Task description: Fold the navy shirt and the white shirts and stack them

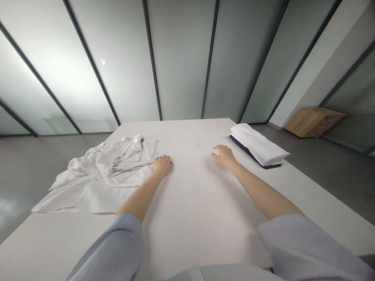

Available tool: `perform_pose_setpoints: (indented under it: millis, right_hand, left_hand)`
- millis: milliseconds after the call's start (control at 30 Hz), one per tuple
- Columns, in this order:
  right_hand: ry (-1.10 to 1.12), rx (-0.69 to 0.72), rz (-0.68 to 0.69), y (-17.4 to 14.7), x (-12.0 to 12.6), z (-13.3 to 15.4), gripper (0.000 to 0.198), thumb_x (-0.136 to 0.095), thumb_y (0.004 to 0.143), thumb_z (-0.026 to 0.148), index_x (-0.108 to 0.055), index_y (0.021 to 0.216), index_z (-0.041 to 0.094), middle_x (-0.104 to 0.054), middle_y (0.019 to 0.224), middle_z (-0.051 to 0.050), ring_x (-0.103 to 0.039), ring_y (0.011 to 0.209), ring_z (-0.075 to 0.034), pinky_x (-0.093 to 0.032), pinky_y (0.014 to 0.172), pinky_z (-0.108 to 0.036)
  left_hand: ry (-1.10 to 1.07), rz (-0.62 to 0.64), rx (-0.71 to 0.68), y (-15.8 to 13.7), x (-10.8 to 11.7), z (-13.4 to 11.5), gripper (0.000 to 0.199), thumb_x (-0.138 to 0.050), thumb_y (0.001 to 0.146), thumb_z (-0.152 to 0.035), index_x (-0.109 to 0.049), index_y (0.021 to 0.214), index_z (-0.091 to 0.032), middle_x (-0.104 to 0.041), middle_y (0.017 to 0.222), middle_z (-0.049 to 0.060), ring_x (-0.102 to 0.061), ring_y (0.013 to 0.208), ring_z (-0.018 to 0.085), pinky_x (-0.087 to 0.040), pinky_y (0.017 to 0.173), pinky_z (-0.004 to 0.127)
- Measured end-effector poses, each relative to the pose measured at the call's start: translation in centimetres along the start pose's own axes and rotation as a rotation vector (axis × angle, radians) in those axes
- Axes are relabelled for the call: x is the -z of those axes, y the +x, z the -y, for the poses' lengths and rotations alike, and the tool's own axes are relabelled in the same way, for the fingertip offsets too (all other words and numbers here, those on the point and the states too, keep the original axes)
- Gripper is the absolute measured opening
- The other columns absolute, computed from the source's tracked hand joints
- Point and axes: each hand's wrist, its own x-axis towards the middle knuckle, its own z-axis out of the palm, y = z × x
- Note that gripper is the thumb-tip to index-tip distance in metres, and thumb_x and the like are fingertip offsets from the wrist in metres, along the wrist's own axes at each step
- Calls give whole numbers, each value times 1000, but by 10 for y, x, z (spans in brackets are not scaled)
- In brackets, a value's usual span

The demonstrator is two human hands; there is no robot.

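Cloth (117, 166), white and heaped, sprawls across the left of the desk (187, 210), so tangled in its own folds that its shape is hard to make out. And there's the left hand (163, 165), right at its edge, fingers bent downward; pinching the fabric or merely resting, I can't tell! Over to the right hand (225, 155): fingers loosely parted, thumb standing away, just bare space between them. Near it, by the desk's right edge, lies a folded white stack (258, 144), a navy layer (272, 166) peeking out below, mostly covered. Up on the frosted panels (181, 58), one small pale mark (103, 62), too indistinct to read. Beyond, a wooden cabinet (313, 121), its front details blurred. Pale sleeves (307, 242) run out of view at the bottom.
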Motion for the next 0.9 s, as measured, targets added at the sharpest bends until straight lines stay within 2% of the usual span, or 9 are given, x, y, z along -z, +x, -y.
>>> perform_pose_setpoints:
  millis: [100,200,333,500,900]
  right_hand:
    - [19,131,135,-12,-21,47,35,-51,87,36,-62,117,22,-58,129,-10,-50,119,-25,-36,100,-37]
    - [49,143,161,-20,-38,67,37,-48,90,35,-60,122,22,-54,134,-9,-47,123,-24,-34,103,-37]
    - [136,141,154,-21,-48,62,37,-48,90,35,-60,123,23,-54,136,-9,-47,125,-23,-34,104,-38]
    - [190,158,151,-20,-49,54,37,-49,89,35,-60,122,21,-53,136,-11,-46,127,-24,-35,105,-39]
    - [192,133,163,-22,-43,58,37,-51,89,34,-61,123,22,-52,137,-10,-46,128,-24,-34,106,-38]
  left_hand:
    - [-13,19,-21,-5,0,1,33,-39,92,-33,-59,111,-14,-60,117,16,-54,113,27,-44,92,41]
    - [-50,-13,-28,-10,-4,5,34,-39,93,-34,-55,118,-17,-55,128,13,-48,122,24,-40,99,37]
    - [-147,3,-36,-15,-8,13,39,-43,92,-37,-52,125,-18,-50,136,12,-43,129,24,-36,105,37]
    - [-217,30,-74,-16,-6,19,42,-46,90,-37,-53,128,-19,-49,140,12,-43,130,24,-33,108,37]
    - [-202,27,-75,-15,-5,19,43,-47,90,-36,-53,129,-17,-50,139,12,-45,128,24,-34,107,35]
